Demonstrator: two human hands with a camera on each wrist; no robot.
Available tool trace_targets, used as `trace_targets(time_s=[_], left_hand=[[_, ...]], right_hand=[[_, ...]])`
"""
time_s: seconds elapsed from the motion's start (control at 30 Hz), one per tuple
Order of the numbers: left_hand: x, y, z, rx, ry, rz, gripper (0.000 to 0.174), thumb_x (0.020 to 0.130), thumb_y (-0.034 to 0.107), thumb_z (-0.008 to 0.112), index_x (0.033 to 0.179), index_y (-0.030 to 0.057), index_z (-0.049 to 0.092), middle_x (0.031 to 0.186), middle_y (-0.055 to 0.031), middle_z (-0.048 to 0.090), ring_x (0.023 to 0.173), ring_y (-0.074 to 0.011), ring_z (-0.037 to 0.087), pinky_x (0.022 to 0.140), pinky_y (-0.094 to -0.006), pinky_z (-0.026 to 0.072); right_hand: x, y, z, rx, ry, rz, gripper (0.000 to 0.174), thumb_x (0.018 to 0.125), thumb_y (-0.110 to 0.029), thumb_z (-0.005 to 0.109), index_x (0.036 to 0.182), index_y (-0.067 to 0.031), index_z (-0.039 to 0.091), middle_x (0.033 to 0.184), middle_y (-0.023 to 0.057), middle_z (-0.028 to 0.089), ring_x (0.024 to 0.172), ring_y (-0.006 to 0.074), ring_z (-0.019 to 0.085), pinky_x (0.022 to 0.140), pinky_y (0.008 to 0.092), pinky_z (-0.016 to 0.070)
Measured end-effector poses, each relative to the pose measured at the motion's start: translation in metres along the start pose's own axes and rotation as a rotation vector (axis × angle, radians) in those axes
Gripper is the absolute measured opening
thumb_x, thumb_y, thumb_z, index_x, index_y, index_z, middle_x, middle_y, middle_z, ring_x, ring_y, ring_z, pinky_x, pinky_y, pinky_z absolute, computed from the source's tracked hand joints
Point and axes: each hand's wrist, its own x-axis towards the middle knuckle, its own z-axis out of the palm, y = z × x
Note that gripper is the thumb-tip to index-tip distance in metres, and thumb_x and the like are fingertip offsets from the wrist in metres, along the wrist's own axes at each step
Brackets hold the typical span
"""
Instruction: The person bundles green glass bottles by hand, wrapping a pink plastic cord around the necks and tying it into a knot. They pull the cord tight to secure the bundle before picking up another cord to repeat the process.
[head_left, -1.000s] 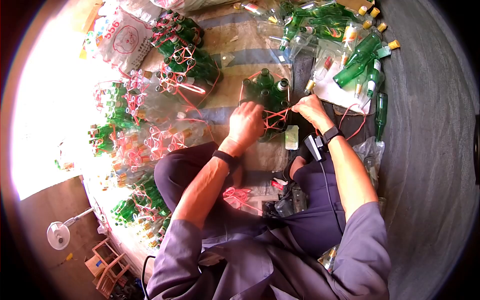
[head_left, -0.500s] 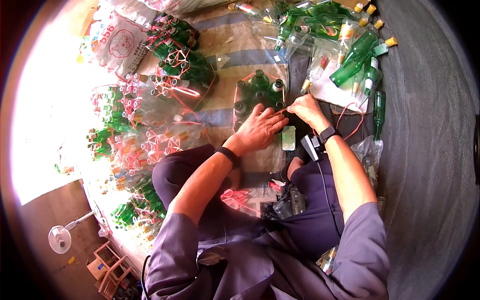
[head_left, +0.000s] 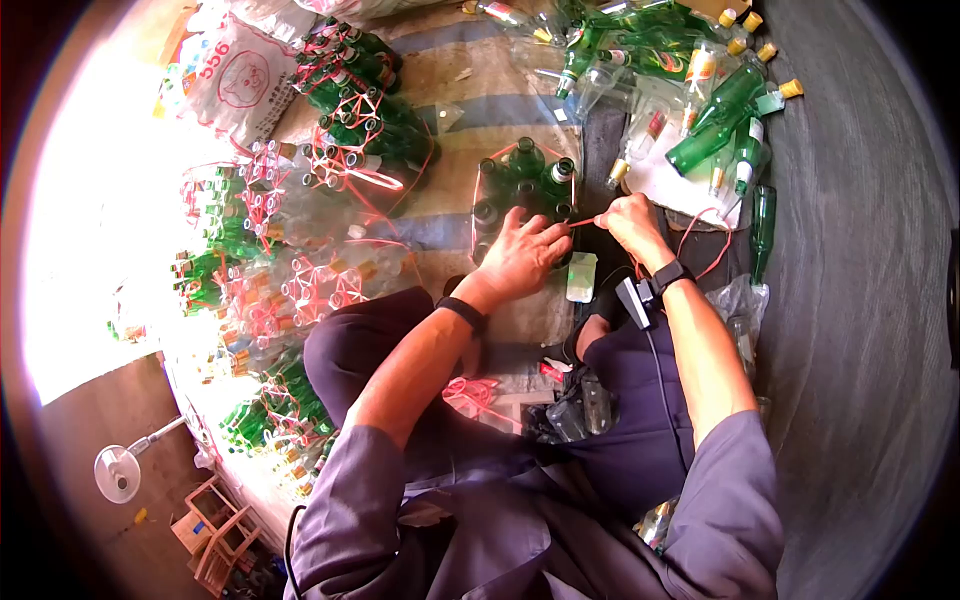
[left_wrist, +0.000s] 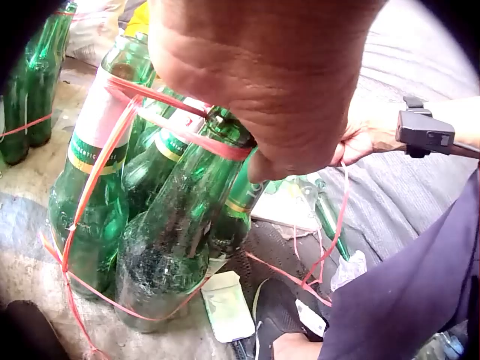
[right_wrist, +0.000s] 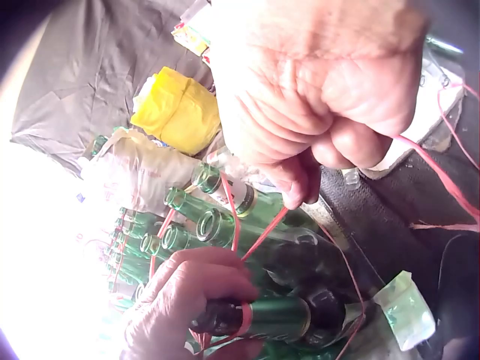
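1. Striped sheeting (head_left: 500, 112) covers the floor beneath the work, with a dark mat (head_left: 840, 250) along the person's right and a white fan (head_left: 117, 473) off to the left.

2. From my remote seat I see the green glass bottles (head_left: 527, 160) standing in a close cluster ahead of the crossed legs, pink twine (right_wrist: 264, 234) around their necks and another loop lower, around their bodies. A pale green packet (head_left: 581, 277) lies just beside them.

3. The left hand (head_left: 520, 258) has its fingers curled over a bottle neck at the cluster's near edge, the thumb partly hidden below. The right hand (head_left: 632, 222) pinches the twine between thumb and finger, its other fingers folded; a short strand runs straight from there to the bottles.

4. For a sound pull, I'd brace the necks with the left hand and draw the twine level and evenly, since an upward tug could lift the loop over the lips (smooth glass forgives little, in my judgement).

5. I'd also watch the slack trailing from the right fist, so it doesn't snag, and ease off if the outer bottles begin to lean inward.
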Motion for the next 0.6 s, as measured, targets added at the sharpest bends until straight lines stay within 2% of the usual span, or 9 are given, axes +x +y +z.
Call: trace_targets(time_s=[0.03, 0.1, 0.13, 0.2, 0.23, 0.3, 0.43, 0.5, 0.6], left_hand=[[0.000, 0.001, -0.001, 0.013, -0.008, 0.001, 0.027, 0.078, 0.014, 0.059, 0.105, 0.0148, 0.059, 0.115, -0.0004, 0.059, 0.104, -0.0209, 0.054, 0.098, -0.0485, 0.0346], [0.001, 0.002, -0.003, 0.027, -0.014, -0.001, 0.026, 0.078, 0.014, 0.059, 0.104, 0.0144, 0.058, 0.115, -0.0003, 0.059, 0.102, -0.0201, 0.055, 0.095, -0.0461, 0.0360], [0.001, 0.002, -0.004, 0.017, -0.048, -0.012, 0.027, 0.078, 0.014, 0.059, 0.104, 0.0142, 0.058, 0.115, -0.0003, 0.059, 0.102, -0.0202, 0.055, 0.095, -0.0450, 0.0364], [0.001, 0.003, -0.005, 0.007, -0.080, -0.025, 0.027, 0.077, 0.014, 0.059, 0.104, 0.0140, 0.058, 0.116, -0.0004, 0.058, 0.101, -0.0202, 0.055, 0.094, -0.0438, 0.0368], [0.001, 0.003, -0.006, 0.006, -0.090, -0.029, 0.027, 0.076, 0.014, 0.059, 0.104, 0.0138, 0.058, 0.116, -0.0003, 0.058, 0.102, -0.0205, 0.054, 0.094, -0.0433, 0.0367], [0.000, 0.003, -0.005, 0.004, -0.098, -0.033, 0.028, 0.076, 0.014, 0.059, 0.104, 0.0136, 0.058, 0.116, -0.0001, 0.058, 0.102, -0.0208, 0.054, 0.093, -0.0429, 0.0367], [-0.003, 0.001, -0.003, -0.014, 0.001, -0.007, 0.027, 0.077, 0.014, 0.058, 0.103, 0.0138, 0.059, 0.113, 0.0005, 0.057, 0.105, -0.0211, 0.050, 0.094, -0.0431, 0.0352], [-0.003, 0.003, -0.001, -0.028, 0.021, 0.003, 0.026, 0.078, 0.015, 0.057, 0.104, 0.0139, 0.059, 0.112, 0.0008, 0.056, 0.106, -0.0208, 0.049, 0.094, -0.0433, 0.0349], [-0.004, 0.003, 0.001, -0.038, -0.020, -0.036, 0.025, 0.077, 0.015, 0.057, 0.102, 0.0135, 0.059, 0.108, 0.0005, 0.056, 0.108, -0.0217, 0.049, 0.097, -0.0453, 0.0333]], right_hand=[[0.001, 0.000, -0.001, -0.003, 0.002, -0.005, 0.020, 0.070, -0.019, 0.075, 0.072, 0.0002, 0.070, 0.062, 0.0124, 0.063, 0.061, 0.0216, 0.061, 0.061, 0.0354, 0.0481], [-0.001, -0.009, -0.009, -0.182, -0.031, -0.045, 0.015, 0.074, -0.026, 0.071, 0.071, -0.0120, 0.075, 0.072, 0.0081, 0.069, 0.072, 0.0228, 0.069, 0.068, 0.0347, 0.0535], [-0.002, -0.013, -0.013, -0.185, -0.030, -0.049, 0.015, 0.074, -0.026, 0.071, 0.071, -0.0120, 0.075, 0.072, 0.0081, 0.069, 0.072, 0.0228, 0.069, 0.068, 0.0347, 0.0535], [-0.004, -0.032, -0.026, -0.037, -0.028, 0.102, 0.017, 0.073, -0.025, 0.073, 0.070, -0.0076, 0.073, 0.071, 0.0122, 0.068, 0.073, 0.0268, 0.069, 0.070, 0.0380, 0.0539], [-0.004, -0.031, -0.026, -0.040, -0.029, 0.100, 0.017, 0.073, -0.025, 0.073, 0.070, -0.0076, 0.073, 0.071, 0.0122, 0.068, 0.073, 0.0268, 0.069, 0.070, 0.0380, 0.0539], [-0.004, -0.031, -0.028, -0.175, 0.042, -0.104, 0.019, 0.072, -0.021, 0.073, 0.068, -0.0028, 0.071, 0.069, 0.0171, 0.066, 0.072, 0.0326, 0.067, 0.070, 0.0416, 0.0535], [-0.003, -0.051, -0.038, -0.027, 0.057, 0.017, 0.017, 0.075, -0.015, 0.069, 0.065, -0.0013, 0.068, 0.069, 0.0198, 0.065, 0.071, 0.0370, 0.066, 0.068, 0.0447, 0.0526], [-0.002, -0.056, -0.042, -0.151, 0.069, -0.162, 0.015, 0.077, -0.011, 0.065, 0.065, -0.0013, 0.064, 0.067, 0.0205, 0.063, 0.070, 0.0379, 0.065, 0.066, 0.0464, 0.0518], [-0.002, -0.068, -0.046, -0.315, 0.082, -0.331, 0.012, 0.079, -0.008, 0.061, 0.068, -0.0025, 0.062, 0.068, 0.0191, 0.063, 0.069, 0.0382, 0.065, 0.062, 0.0467, 0.0512]])
